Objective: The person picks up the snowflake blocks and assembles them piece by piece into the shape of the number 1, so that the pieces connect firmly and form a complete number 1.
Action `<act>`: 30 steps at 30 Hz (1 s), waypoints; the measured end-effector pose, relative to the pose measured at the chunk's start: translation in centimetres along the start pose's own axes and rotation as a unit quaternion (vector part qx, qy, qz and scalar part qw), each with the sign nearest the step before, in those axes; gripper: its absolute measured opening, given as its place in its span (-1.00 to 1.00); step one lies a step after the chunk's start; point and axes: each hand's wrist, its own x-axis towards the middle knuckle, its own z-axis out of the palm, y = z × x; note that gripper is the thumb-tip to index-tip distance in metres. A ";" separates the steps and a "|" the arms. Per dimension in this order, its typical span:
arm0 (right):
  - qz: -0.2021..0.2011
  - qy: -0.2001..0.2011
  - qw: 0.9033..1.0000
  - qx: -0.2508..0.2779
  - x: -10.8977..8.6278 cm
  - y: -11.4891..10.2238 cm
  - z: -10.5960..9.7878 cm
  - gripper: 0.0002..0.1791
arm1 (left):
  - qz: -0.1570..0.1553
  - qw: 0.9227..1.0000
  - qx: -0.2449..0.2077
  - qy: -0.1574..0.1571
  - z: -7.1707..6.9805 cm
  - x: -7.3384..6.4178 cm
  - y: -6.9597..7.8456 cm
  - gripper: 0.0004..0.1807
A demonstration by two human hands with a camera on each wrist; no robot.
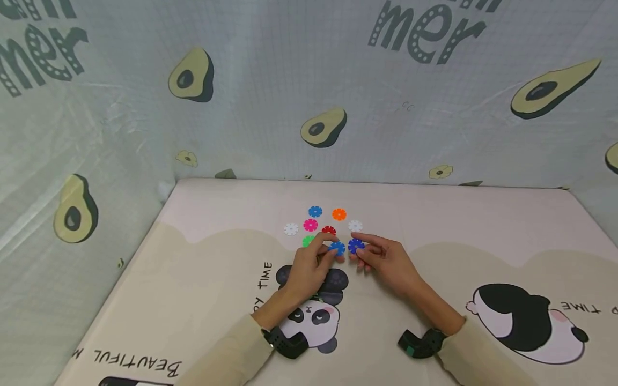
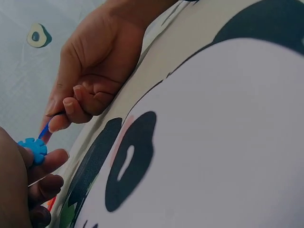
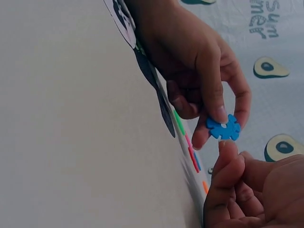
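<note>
My left hand (image 1: 309, 266) pinches a light blue notched disc (image 1: 337, 247) between thumb and fingers. Close on its right, my right hand (image 1: 389, 262) pinches a dark blue notched disc (image 1: 355, 245). In the head view a small gap separates the two discs. The left wrist view shows the light blue disc face-on and the dark blue one as a thin edge. Seen from the right wrist, the light blue disc (image 3: 223, 127) sits just above the right fingertips, which hide the dark blue disc.
Beyond the hands lie more notched discs: blue (image 1: 315, 211), orange (image 1: 339, 214), pink (image 1: 310, 224), red (image 1: 329, 230), green (image 1: 308, 240) and two white ones (image 1: 291, 229). The red and green ones are partly covered by the left hand. A printed cloth (image 1: 217, 300) covers the table, with a curtain (image 1: 260, 80) behind.
</note>
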 end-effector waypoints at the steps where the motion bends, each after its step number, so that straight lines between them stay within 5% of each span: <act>1: 0.003 -0.002 1.000 0.006 0.0 0.0 0.0 -0.57 | 0.006 1.000 0.001 0.002 0.0 0.0 0.0 -0.79; 30: 0.038 -0.035 0.996 0.068 0.1 0.5 -0.6 -0.54 | -0.005 0.999 -0.047 -0.016 0.0 0.1 0.7 -0.82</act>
